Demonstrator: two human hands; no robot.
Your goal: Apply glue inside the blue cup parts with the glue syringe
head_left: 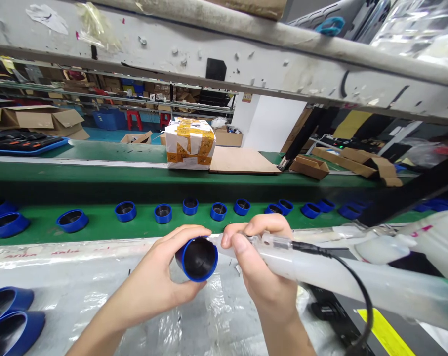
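My left hand point(164, 272) is closed round a round blue cup-shaped part point(184, 257) with a black inside, its mouth tilted toward me. Between thumb and fingers, my right hand point(263, 257) grips a slim clear-handled tool point(273, 241) with a black cable point(351, 272) trailing from its back end. The front of this tool is near the right rim of the cup-shaped part; fingers hide most of it, and I cannot tell whether it touches. Just behind the right hand runs a thick translucent tube point(338, 279).
More blue cup-shaped parts point(126, 211) stand along the green belt point(98, 230). Several larger-looking ones point(20, 331) sit at lower left on the plastic-covered bench point(135, 336). A white bottle point(431, 242) is at right. A taped box point(190, 143) stands beyond the belt, below an overhead beam point(224, 49).
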